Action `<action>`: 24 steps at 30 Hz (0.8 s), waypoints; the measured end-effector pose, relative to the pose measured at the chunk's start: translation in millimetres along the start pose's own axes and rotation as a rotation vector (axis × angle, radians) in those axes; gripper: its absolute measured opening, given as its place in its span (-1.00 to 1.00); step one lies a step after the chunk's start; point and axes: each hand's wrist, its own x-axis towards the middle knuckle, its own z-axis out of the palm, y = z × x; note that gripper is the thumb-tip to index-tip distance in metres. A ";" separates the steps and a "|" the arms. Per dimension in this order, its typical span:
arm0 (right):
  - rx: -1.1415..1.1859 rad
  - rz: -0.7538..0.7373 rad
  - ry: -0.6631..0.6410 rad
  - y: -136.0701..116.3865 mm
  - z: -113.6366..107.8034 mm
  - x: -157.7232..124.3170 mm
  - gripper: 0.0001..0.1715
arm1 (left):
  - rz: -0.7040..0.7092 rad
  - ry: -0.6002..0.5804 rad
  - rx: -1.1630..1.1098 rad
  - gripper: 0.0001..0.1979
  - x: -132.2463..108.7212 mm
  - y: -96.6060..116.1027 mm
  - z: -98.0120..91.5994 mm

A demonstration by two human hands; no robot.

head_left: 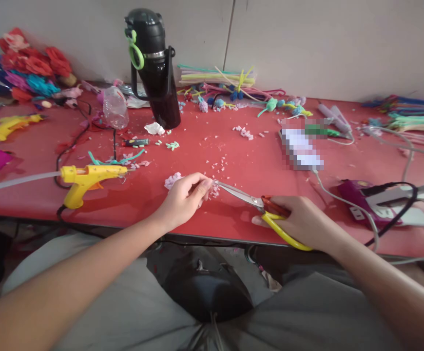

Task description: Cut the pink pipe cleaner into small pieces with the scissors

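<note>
My right hand (pixel 299 222) grips a pair of scissors (pixel 246 196), one handle loop yellow and the other reddish-brown. Their blades point left, and the tips meet the fingertips of my left hand (pixel 186 197). That hand is closed in a pinch; the small thing between its thumb and fingers is too hidden to name. Just behind it lies a heap of pale lilac fuzzy snippets (pixel 173 180). More tiny pink snippets (pixel 215 190) are scattered under and beyond the scissor tips on the red tabletop (pixel 204 141).
A yellow glue gun (pixel 87 178) lies to the left, its cord hanging over the front edge. Behind stand a black flask (pixel 157 73) and a clear plastic bottle (pixel 116 108). Bundled pipe cleaners (pixel 215 77) line the wall. At right are cables and a purple power strip (pixel 361 200).
</note>
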 end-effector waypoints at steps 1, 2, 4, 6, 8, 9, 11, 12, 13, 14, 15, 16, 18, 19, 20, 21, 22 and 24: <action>0.000 0.001 0.002 0.2 0.1 0.1 -0.27 | 0.001 0.000 -0.001 -0.68 -0.2 0.2 0.0; 0.000 -0.001 0.005 0.3 0.1 0.2 -0.26 | 0.003 0.000 0.000 -0.68 -0.3 0.5 0.0; 0.002 -0.010 0.010 0.6 0.3 0.4 -0.27 | 0.007 0.003 0.004 -0.69 -0.4 1.2 -0.1; 0.002 -0.011 0.011 0.7 0.5 0.7 -0.27 | 0.011 0.006 0.006 -0.69 -0.1 1.8 -0.2; 0.002 0.001 0.010 0.4 0.4 0.9 -0.27 | 0.012 0.007 0.008 -0.69 0.3 2.1 -0.2; 0.003 0.008 0.010 0.1 0.2 0.9 -0.27 | 0.013 0.007 0.008 -0.69 0.5 2.2 -0.3; 0.013 0.011 0.012 -0.7 -0.6 0.3 -0.27 | 0.017 0.008 0.008 -0.70 0.8 2.1 -0.4; 0.023 0.007 0.012 -1.1 -1.2 -0.3 -0.28 | 0.018 0.008 0.007 -0.70 0.8 2.0 -0.5; 0.031 0.002 0.009 -1.2 -1.8 -0.9 -0.29 | 0.020 0.010 0.005 -0.70 0.8 2.0 -0.7; 0.038 -0.003 0.000 -1.2 -2.3 -1.5 -0.30 | 0.019 0.010 0.004 -0.70 0.7 2.0 -0.8; 0.041 -0.007 -0.008 -1.0 -2.8 -2.1 -0.32 | 0.019 0.012 0.004 -0.70 0.5 2.0 -0.9; 0.038 -0.009 -0.014 -0.5 -3.0 -2.5 -0.33 | 0.018 0.015 0.007 -0.70 0.4 2.1 -1.0; 0.025 -0.013 -0.017 0.4 -3.1 -2.7 -0.34 | 0.021 0.023 0.016 -0.70 0.0 2.2 -1.0; 0.018 -0.019 -0.010 0.8 -2.9 -2.6 -0.34 | 0.023 0.025 0.021 -0.70 -0.1 2.3 -1.0; 0.013 -0.027 -0.002 1.0 -2.7 -2.4 -0.34 | 0.026 0.027 0.025 -0.70 -0.2 2.3 -0.9; 0.010 -0.033 0.004 1.0 -2.4 -2.1 -0.33 | 0.029 0.027 0.027 -0.69 -0.2 2.3 -0.9; 0.008 -0.036 0.005 0.8 -2.1 -1.8 -0.33 | 0.032 0.025 0.030 -0.69 -0.3 2.3 -0.8; 0.009 -0.033 0.003 0.4 -1.9 -1.2 -0.31 | 0.036 0.024 0.036 -0.70 -0.3 2.4 -0.7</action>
